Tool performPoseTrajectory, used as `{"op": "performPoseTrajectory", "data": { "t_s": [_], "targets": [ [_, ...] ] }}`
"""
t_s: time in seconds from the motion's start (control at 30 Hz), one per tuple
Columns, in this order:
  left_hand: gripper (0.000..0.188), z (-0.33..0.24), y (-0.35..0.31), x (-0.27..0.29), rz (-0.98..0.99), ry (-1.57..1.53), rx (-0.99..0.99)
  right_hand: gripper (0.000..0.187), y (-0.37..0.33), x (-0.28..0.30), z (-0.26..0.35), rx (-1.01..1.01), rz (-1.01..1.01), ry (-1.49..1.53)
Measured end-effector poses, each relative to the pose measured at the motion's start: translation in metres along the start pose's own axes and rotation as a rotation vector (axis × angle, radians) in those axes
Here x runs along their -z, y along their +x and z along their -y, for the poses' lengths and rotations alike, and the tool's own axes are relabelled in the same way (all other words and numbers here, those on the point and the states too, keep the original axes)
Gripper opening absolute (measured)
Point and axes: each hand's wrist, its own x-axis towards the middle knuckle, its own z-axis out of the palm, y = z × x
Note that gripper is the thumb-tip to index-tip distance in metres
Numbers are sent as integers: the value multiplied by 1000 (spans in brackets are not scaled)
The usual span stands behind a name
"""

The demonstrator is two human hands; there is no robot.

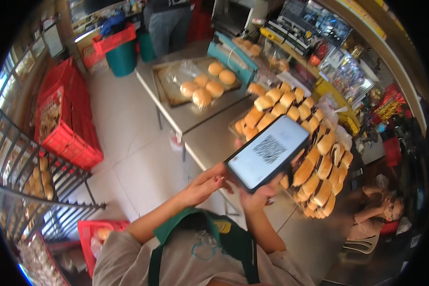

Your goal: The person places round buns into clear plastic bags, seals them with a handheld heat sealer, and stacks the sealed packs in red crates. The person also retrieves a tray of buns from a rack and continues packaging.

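Note:
A black-framed smartphone (269, 153), its lit screen showing a square code, is held tilted in front of me. My right hand (261, 193) grips its lower edge, fingertips showing at the far right side. At its left end is my left hand (206, 185), closed against the edge with some fingers hidden behind the phone. Right behind the phone lies a big pile of filled bread rolls (323, 168), dark filling showing in their slits. A metal table (200, 140) carries the pile.
Round buns (202, 97), some in clear plastic, sit on a baking tray (164, 88) at the far table. Red crates (69, 143) and a metal rack (47, 190) stand at left. A person (367, 217) sits at right; another person (168, 28) stands far back.

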Motion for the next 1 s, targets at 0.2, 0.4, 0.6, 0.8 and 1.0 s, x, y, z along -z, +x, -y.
{"op": "performPoseTrajectory", "data": {
  "t_s": [0.2, 0.4, 0.6, 0.8, 1.0],
  "targets": [
    [60, -45, 30, 74, -250, -136, -44, 117, 31, -39, -88, -89, 37, -47],
    [56, -95, 121, 139, -294, -254, -73, 142, 125, -66, -156, -70, 123, 164],
    [51, -151, 227, 198, -370, -303, -159, 132, 198, -55, -200, 138, 425, 32],
    [50, -247, 327, 245, -164, -152, -447, 85, 158, -9, -217, -351, 378, -500],
    [43, -330, 475, 290, -206, -243, -688, 71, 82, 45, -220, -477, -189, -786]
  ]
}}
